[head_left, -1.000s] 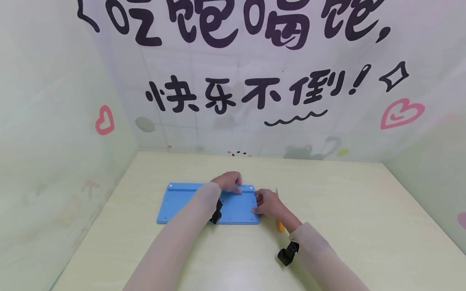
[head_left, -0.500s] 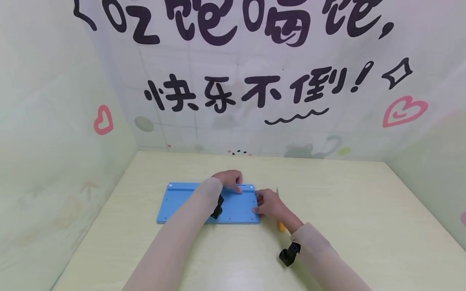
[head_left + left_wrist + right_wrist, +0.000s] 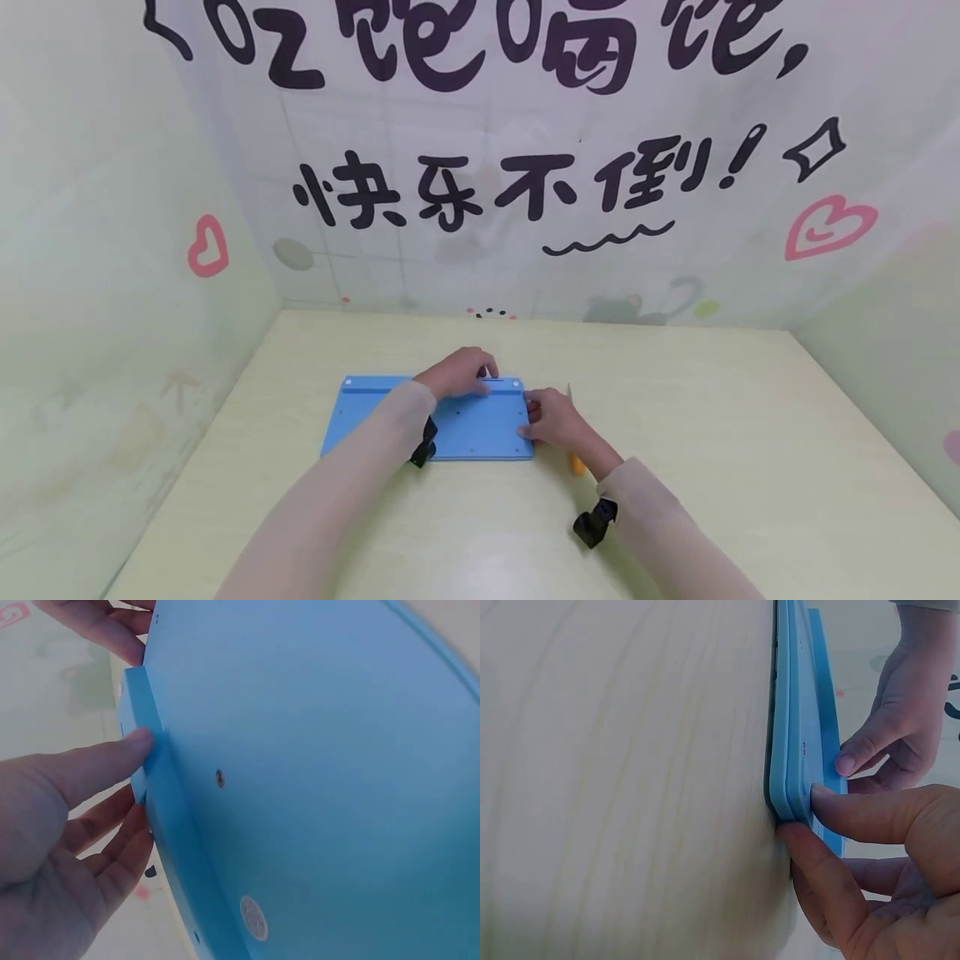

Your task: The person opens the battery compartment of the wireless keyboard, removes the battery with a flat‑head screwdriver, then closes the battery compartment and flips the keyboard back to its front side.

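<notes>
A blue keyboard (image 3: 480, 425) lies face down on the table, its underside with small screws showing and a raised ridge (image 3: 176, 832) along its far edge. My left hand (image 3: 456, 372) grips that ridge right of its middle, thumb (image 3: 137, 742) on the near face and fingers behind. A thin dark line shows in the ridge just right of the hand. At the right end, my right hand (image 3: 553, 417) pinches the keyboard's corner, thumb (image 3: 836, 810) on the underside and a finger (image 3: 814, 851) at the edge below. The keys are hidden.
A screwdriver (image 3: 577, 464) with an orange handle lies right of the keyboard, partly covered by my right hand and wrist. The table (image 3: 712, 433) meets printed cloth walls (image 3: 480, 267) at the back and both sides.
My left hand has slid a little to the left along the ridge, and its forearm has swung left. My right hand keeps its hold on the corner. The head view has shifted slightly.
</notes>
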`<state>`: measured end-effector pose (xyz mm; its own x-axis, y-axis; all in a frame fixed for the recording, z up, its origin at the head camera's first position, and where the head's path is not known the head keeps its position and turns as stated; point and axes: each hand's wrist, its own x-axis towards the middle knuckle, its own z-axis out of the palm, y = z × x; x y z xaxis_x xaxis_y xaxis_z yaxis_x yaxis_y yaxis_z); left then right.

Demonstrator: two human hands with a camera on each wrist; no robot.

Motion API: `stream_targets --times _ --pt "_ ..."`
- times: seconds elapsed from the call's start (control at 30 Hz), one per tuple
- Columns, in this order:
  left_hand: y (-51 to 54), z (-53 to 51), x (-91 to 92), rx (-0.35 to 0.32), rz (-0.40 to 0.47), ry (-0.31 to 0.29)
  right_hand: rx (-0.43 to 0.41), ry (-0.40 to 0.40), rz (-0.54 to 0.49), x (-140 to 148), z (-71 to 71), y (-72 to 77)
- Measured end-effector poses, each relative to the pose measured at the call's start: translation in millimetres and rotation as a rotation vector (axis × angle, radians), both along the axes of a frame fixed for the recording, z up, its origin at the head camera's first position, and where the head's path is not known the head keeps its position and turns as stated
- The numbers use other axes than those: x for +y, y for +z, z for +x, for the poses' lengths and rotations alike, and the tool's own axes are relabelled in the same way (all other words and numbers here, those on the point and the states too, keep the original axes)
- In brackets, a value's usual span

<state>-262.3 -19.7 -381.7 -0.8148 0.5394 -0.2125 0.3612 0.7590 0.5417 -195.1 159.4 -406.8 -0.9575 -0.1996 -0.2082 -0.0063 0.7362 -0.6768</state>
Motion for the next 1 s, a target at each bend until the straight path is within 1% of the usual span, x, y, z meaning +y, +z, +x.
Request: stream_targets --times 0.1,0.2,0.33,0.43,0.57,0.63,0.7,0.8,1.0 --pt "1.2 3.9 -3.8 0.040 -0.003 -0.023 0.006 0.001 0.002 0.6 0.4 -0.8" --pt "2.2 7.1 -7.1 0.072 0.019 -0.033 0.009 -0.001 0.005 0.5 0.3 -0.8" --pt "0.7 7.7 -10.5 0.099 0.077 -0.018 0.021 0.006 0.002 0.0 -0.7 -0.6" --pt "-1.4 6.4 -11.9 0.092 0.145 -0.017 0.022 0.006 -0.003 0.1 -0.7 -0.7" --pt "-8.1 2.0 -13.8 0.055 0.228 0.002 0.023 0.004 0.000 1.2 -0.6 -1.1" --pt "-10.6 -0.4 -15.2 0.045 0.256 0.017 0.027 0.006 0.001 1.3 -1.1 -1.2" --pt "-11.1 -2.3 -16.5 0.041 0.280 0.031 0.028 0.004 0.004 1.1 -1.5 -0.7" --pt "-9.5 -4.3 -18.1 0.049 0.287 0.037 0.024 0.002 0.011 1.5 -1.7 -1.0" --pt "-7.8 -10.2 -28.5 0.075 0.252 0.062 0.022 0.003 -0.003 2.2 -0.9 -3.1"
